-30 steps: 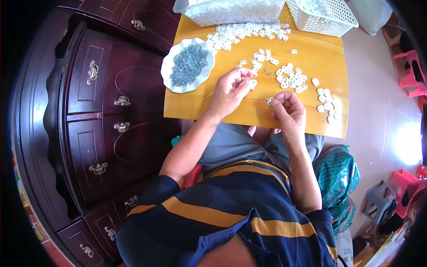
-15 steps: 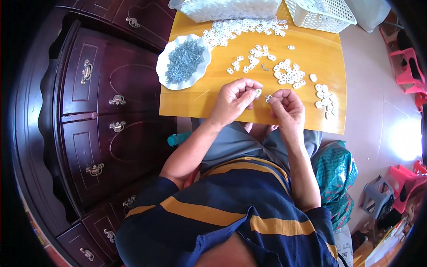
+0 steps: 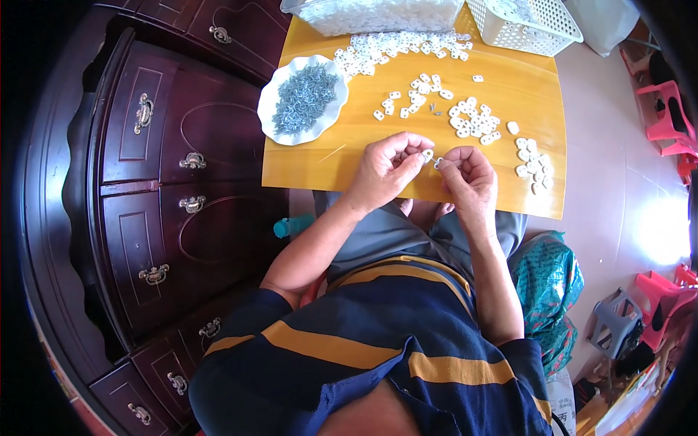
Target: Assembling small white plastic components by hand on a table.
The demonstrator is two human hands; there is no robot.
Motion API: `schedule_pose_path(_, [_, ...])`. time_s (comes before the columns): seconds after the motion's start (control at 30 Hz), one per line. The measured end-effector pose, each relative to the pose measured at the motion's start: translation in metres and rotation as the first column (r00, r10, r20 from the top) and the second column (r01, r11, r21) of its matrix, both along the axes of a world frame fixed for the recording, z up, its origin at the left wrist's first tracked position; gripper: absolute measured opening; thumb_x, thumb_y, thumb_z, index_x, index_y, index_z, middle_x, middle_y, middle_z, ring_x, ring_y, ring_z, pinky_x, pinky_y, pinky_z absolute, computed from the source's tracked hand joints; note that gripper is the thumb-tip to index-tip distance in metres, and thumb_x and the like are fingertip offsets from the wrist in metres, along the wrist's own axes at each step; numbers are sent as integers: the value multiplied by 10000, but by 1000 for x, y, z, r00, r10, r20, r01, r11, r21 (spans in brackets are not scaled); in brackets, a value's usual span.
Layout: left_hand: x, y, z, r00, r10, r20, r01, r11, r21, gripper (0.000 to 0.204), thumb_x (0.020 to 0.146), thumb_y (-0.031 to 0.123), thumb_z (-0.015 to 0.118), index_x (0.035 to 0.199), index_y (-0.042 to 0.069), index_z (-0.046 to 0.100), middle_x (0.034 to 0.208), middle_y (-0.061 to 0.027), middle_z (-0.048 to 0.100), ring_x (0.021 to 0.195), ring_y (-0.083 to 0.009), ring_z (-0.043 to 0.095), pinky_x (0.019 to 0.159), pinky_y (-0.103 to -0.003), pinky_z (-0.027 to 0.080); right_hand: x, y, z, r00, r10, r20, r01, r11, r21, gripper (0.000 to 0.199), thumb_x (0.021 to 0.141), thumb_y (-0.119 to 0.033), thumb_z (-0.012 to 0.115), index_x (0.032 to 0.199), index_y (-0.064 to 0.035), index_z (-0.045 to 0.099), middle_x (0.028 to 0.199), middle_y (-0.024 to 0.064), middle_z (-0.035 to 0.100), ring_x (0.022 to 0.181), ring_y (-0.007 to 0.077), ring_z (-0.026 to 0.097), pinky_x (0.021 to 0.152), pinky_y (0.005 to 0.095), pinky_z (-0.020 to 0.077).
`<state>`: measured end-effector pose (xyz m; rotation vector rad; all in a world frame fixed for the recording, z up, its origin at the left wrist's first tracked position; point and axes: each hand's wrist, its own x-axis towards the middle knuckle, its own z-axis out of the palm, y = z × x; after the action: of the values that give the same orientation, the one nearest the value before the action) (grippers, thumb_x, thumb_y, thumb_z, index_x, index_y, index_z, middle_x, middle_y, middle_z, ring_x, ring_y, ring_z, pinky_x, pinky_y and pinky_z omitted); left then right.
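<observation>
Where hands meet, left hand (image 3: 385,173) seemingly pinches white clip (image 3: 427,155).

On my left I see a dark wooden dresser (image 3: 153,189) with brass drawer handles. A white lattice basket (image 3: 525,25) sits at the far right of the yellow tabletop (image 3: 327,160). A teal patterned bag (image 3: 552,283) lies on the floor to my right, with pink plastic stools (image 3: 669,109) and a grey stool (image 3: 614,323) beyond it.

Both hands, left hand (image 3: 389,171) and right hand (image 3: 469,178), apparently pinched together.
</observation>
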<state>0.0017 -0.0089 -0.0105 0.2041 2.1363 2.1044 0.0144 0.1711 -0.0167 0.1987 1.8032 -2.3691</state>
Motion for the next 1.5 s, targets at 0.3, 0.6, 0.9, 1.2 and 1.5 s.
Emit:
schedule_pose_path(0.3, [1,2,-2,1000,4,-16,-5,999,-44,161,965,-19,647,1119,-15,690,911,-25,726,805,-39,655,727,-213,543,1,0,0,1000,5,-6,-5,1000,21,72,948,-14,695,990,-17,636,843,-40,634,723,1,548,664,164,451])
schedule_pose_path(0.6, [-1,5,-7,997,25,-78,-28,999,-32,149,959,-12,665,1104,-16,697,889,-49,743,776,-62,684,701,-230,556,2,-1,0,1000,-16,-26,16,1000,14,74,955,-9,697,998,-11,636,848,-34,640,730,2,552,670,162,453])
schedule_pose_path(0.9, [-2,4,3,989,-53,-140,27,983,-182,155,978,26,684,1124,-18,713,946,-45,737,869,-88,684,785,-246,551,1,-2,0,1000,-29,-1,29,999,15,152,962,-18,700,1104,20,662,905,-2,695,766,17,587,708,175,485])
schedule_pose_path(1.2, [-6,3,19,939,-167,-299,74,952,-298,164,939,-19,666,1091,-7,728,916,-103,718,815,-171,700,736,-293,557,-1,11,7,983,101,155,-94,994,-53,177,984,-125,712,1105,4,709,879,-14,704,757,30,592,692,178,476])
schedule_pose_path(1.5, [-5,8,30,937,-167,-306,51,934,-353,200,899,15,707,1099,17,707,882,-122,680,725,-258,682,660,-335,542,-1,14,8,978,129,164,-99,979,-180,180,1004,-181,695,1092,-24,708,894,-23,689,733,35,571,687,188,466])
